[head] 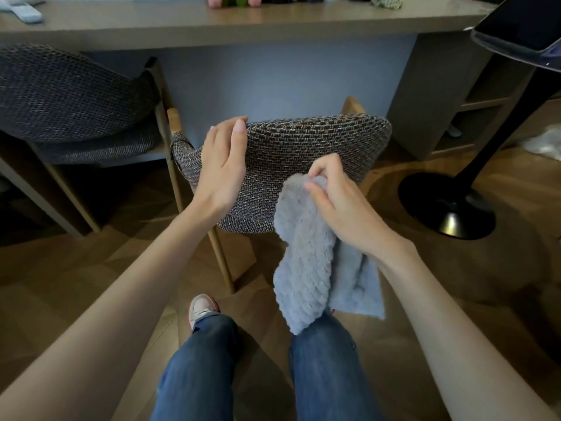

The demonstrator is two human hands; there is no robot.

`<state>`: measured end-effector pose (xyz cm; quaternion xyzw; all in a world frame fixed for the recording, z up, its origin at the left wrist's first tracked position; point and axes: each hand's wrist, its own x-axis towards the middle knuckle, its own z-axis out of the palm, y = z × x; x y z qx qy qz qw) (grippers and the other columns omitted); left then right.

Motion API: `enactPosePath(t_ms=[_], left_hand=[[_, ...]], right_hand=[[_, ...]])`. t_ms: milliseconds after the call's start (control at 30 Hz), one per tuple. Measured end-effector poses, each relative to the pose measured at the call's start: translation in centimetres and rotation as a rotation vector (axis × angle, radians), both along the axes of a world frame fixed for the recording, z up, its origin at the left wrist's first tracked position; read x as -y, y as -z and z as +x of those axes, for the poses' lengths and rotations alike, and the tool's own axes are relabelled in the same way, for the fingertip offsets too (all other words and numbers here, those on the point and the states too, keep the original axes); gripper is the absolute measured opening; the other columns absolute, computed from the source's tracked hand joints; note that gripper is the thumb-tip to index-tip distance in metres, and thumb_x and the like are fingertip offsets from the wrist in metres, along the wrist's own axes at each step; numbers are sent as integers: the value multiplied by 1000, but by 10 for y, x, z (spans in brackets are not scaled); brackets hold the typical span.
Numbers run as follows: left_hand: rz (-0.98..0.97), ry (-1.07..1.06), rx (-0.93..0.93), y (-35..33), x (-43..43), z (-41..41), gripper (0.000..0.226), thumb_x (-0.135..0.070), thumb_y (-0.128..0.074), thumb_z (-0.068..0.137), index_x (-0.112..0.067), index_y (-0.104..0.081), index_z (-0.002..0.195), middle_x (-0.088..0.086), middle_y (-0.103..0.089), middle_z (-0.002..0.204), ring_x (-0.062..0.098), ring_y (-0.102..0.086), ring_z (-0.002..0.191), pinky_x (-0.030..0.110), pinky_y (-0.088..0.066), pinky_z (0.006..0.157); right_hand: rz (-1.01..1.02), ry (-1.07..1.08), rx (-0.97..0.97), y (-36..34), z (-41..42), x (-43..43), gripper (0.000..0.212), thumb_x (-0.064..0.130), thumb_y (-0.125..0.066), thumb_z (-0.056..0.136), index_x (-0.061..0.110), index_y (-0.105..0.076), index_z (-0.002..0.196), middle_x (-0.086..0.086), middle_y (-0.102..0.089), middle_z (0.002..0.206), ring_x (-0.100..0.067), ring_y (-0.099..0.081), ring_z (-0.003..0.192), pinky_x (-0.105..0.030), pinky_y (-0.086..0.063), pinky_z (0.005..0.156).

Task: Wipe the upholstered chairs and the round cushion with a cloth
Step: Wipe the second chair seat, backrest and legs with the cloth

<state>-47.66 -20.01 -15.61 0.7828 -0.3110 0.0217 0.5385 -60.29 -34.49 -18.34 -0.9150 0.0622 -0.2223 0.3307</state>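
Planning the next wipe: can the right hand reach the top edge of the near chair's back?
Probably yes. The right hand, gripping the cloth, is right at the chair back; the left hand rests only on its left part.

Wooden desk point(273, 22), pale remote control point(22, 10) at its left end; black stand point(473, 159) with round base on wood floor point(91, 262)
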Motion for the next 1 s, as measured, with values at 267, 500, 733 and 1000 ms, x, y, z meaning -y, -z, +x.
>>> enactPosePath(t_ms=[267,500,733,1000], left_hand=[[-60,-36,60,15,7,6,36,-31,-26,105,-20,-49,131,-12,-44,126,-17,-29,117,5,-17,103],[-110,-126,47,20,23,-2,35,-28,-29,105,-18,-47,133,6,-38,141,24,-20,142,45,-15,116],[-120,-118,19,22,24,-1,34,-30,-29,105,-23,-45,133,3,-33,144,21,-15,144,46,-12,118],[-97,-108,65,29,18,6,36,-26,-27,106,-28,-45,137,-6,-31,149,11,-9,145,23,-5,116]], right_hand=[[-175,709,742,-7,57,-4,9,27,-69,87,20,-74,87,6,-66,94,-16,-44,97,-32,-36,82],[234,733,974,11,89,-31,22,13,-73,84,0,-70,102,-21,-46,109,-28,-52,90,-20,-46,81],[78,663,874,39,88,-30,42,4,-71,82,-19,-53,113,-35,-48,118,-31,-48,116,-30,-42,105],[-95,606,862,40,91,-32,8,-11,-71,78,-5,-70,83,-27,-50,86,-36,-52,72,-45,-49,60]])
